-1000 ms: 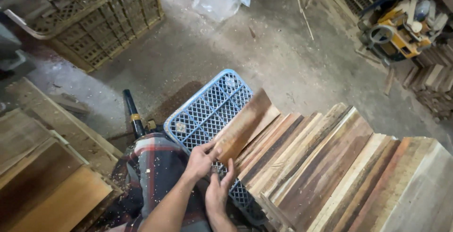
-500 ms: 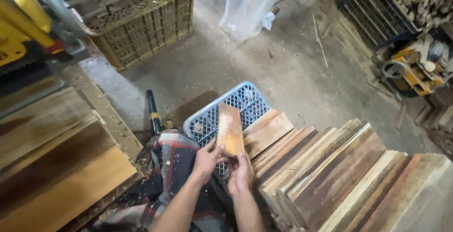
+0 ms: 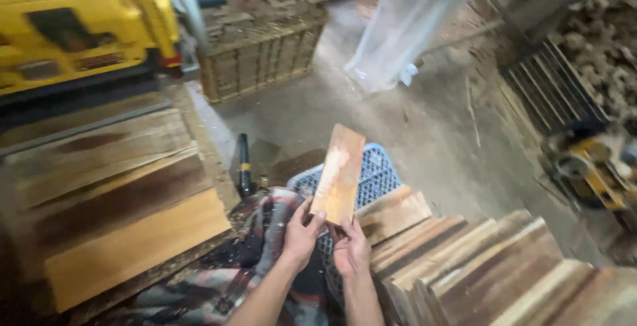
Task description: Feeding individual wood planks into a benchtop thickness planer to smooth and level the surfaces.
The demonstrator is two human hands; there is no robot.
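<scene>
A short, flat wooden board (image 3: 339,175), light brown with a pale streak, stands tilted almost upright in front of me. My left hand (image 3: 300,234) grips its lower left edge and my right hand (image 3: 352,250) holds its bottom end from below. The board is lifted clear of the row of similar boards (image 3: 464,266) leaning side by side at the lower right. Behind it sits a blue plastic crate (image 3: 378,177) with a grid wall.
A yellow woodworking machine (image 3: 79,27) stands at the upper left over a worktable with wide planks (image 3: 119,193). A slatted crate of wood pieces (image 3: 265,61) and a hanging plastic sheet (image 3: 411,27) lie ahead. A yellow tool (image 3: 590,173) sits right. A plaid cloth (image 3: 225,279) lies below.
Both hands have lifted the board out of the row and raised it more upright. My view has swung left and up, bringing the yellow machine and worktable into sight.
</scene>
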